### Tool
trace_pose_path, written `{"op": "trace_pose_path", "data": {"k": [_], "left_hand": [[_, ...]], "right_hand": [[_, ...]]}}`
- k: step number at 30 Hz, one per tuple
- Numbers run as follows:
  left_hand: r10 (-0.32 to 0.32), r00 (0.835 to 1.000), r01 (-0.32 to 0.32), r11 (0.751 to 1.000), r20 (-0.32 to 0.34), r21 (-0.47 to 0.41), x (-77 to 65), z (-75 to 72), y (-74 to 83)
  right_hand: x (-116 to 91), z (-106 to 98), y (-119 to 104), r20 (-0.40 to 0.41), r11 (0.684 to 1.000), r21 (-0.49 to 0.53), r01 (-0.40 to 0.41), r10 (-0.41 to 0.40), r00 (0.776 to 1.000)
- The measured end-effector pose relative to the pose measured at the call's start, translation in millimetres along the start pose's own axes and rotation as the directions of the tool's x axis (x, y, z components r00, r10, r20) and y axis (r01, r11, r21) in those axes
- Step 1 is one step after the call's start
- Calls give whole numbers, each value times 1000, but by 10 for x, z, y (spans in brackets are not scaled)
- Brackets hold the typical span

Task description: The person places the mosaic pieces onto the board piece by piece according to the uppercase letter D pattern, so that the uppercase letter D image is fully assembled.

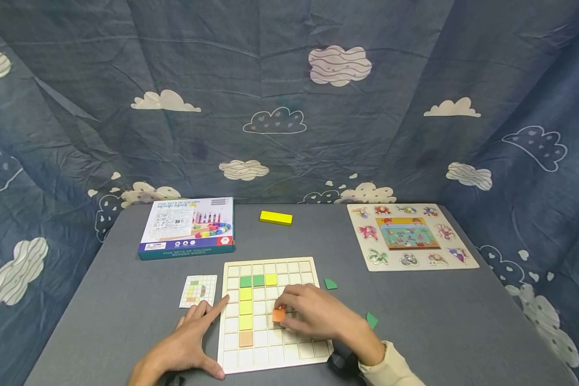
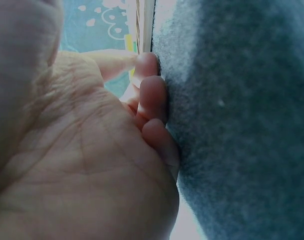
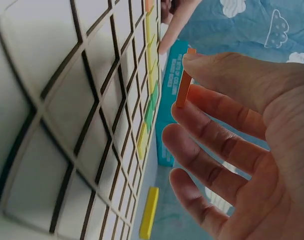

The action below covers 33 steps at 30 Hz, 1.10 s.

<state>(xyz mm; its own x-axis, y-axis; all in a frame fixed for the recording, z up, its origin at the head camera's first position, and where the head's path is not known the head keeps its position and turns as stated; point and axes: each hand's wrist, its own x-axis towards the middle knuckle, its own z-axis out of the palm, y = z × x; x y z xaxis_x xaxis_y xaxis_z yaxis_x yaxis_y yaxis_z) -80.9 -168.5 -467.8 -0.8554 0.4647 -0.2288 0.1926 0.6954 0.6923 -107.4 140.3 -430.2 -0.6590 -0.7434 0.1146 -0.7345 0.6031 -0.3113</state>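
Between thumb and fingers, my right hand [image 1: 318, 311] pinches a square orange tile [image 1: 279, 315] over the middle of a wooden grid board [image 1: 260, 357]. In the right wrist view, the tile [image 3: 185, 82] is seen edge-on, apart from the board. A green tile [image 1: 245, 281] starts a row with another green and a yellow tile [image 1: 271, 279]. Below it runs a column of yellow tiles [image 1: 245, 307], ending in a light orange tile [image 1: 246, 339]. My left hand [image 1: 185, 339] rests at the board's left side, thumb and index finger spread along its edge.
A small pattern card [image 1: 207, 284] lies left of the board. Two green quarter-round pieces [image 1: 330, 284] are to the right. Farther back are a boxed bead set [image 1: 188, 228], a yellow block [image 1: 276, 217] and a sea-animal puzzle board [image 1: 410, 264]. A cloud-patterned cloth [image 1: 280, 150] hangs behind.
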Motion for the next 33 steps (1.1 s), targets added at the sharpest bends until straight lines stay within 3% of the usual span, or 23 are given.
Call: {"op": "trace_pose_path", "data": {"k": [13, 20, 33], "left_hand": [[12, 1000, -12, 1000, -3, 9, -2, 6, -22], [11, 1000, -11, 1000, 6, 15, -14, -11, -5], [37, 999, -37, 999, 6, 18, -21, -6, -21]], "right_hand": [[74, 192, -92, 51, 998, -6, 68, -67, 996], [66, 262, -162, 85, 994, -66, 90, -85, 993], [108, 314, -271, 34, 983, -159, 96, -92, 995]]}}
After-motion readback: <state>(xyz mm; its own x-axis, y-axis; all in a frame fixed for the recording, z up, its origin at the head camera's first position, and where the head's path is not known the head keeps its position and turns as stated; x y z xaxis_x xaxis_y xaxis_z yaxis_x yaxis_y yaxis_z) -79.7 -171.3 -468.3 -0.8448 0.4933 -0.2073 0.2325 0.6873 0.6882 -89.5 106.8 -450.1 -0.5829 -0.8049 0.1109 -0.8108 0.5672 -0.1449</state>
